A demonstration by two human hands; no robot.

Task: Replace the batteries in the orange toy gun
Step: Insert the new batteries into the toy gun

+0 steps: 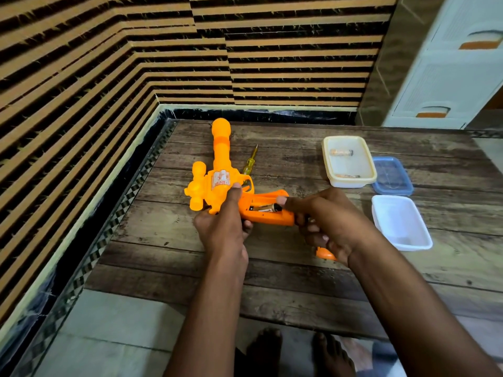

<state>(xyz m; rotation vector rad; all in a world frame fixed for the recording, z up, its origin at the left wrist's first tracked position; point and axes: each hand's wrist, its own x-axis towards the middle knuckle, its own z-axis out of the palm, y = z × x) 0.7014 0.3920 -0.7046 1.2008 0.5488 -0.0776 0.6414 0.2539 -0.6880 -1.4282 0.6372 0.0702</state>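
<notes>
Left hand (221,227) grips orange toy gun (217,183) body | right hand (324,221) holds its handle, finger pressing battery (265,208) in open compartment | gun at table (272,268) centre, screwdriver (250,164) at its 1 o'clock

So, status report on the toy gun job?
Left hand grips toy gun. Right hand presses battery into open handle. Nothing blocking.

Wood-plank bench (272,270) is sitting in a wall corner. Lying on it: yellow screwdriver (250,165), cream tub (349,180) holding batteries (341,152), blue lid (392,176), white tub (401,223), and a small orange piece (325,254) by my wrist.
</notes>
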